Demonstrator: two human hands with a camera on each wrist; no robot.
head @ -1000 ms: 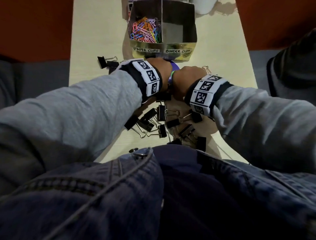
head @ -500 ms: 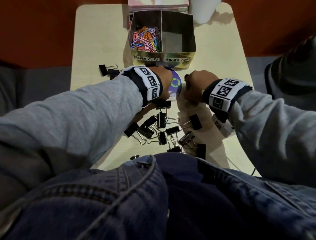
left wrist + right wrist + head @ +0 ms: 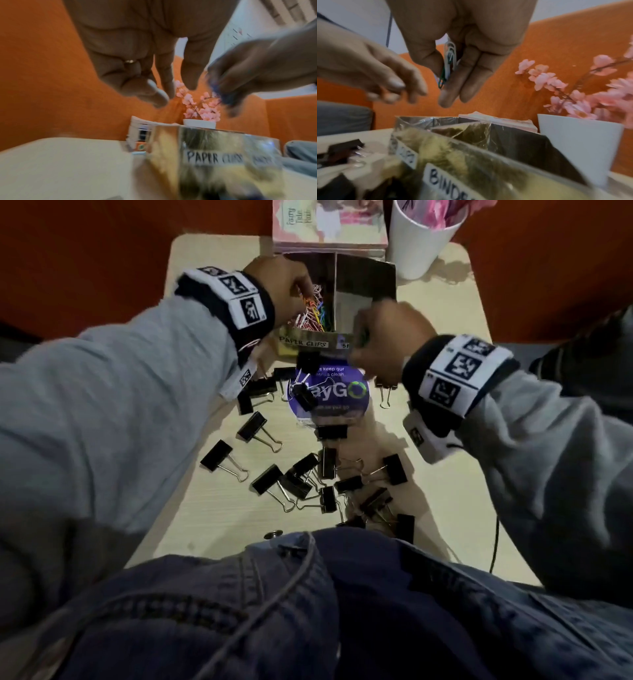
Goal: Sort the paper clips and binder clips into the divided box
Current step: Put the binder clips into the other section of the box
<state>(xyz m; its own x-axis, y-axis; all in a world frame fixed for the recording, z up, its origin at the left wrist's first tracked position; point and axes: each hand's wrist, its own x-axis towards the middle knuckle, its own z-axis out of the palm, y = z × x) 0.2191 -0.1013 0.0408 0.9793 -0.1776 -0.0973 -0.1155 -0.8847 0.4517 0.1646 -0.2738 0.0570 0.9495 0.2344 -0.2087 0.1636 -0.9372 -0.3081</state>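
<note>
Paper clips (image 3: 448, 63) pinched in the right hand (image 3: 383, 337) should drop left of the divided box (image 3: 363, 285) partition, where the left hand (image 3: 277, 285) hovers slack, holding nothing.

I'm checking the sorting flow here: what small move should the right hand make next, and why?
Probably shift the right hand leftward over the compartment labelled PAPER CLIPS and let go. It pinches a few paper clips while hovering by the binder-clip side of the divided box, and the left hand, apparently empty, is already above the coloured pile.
</note>
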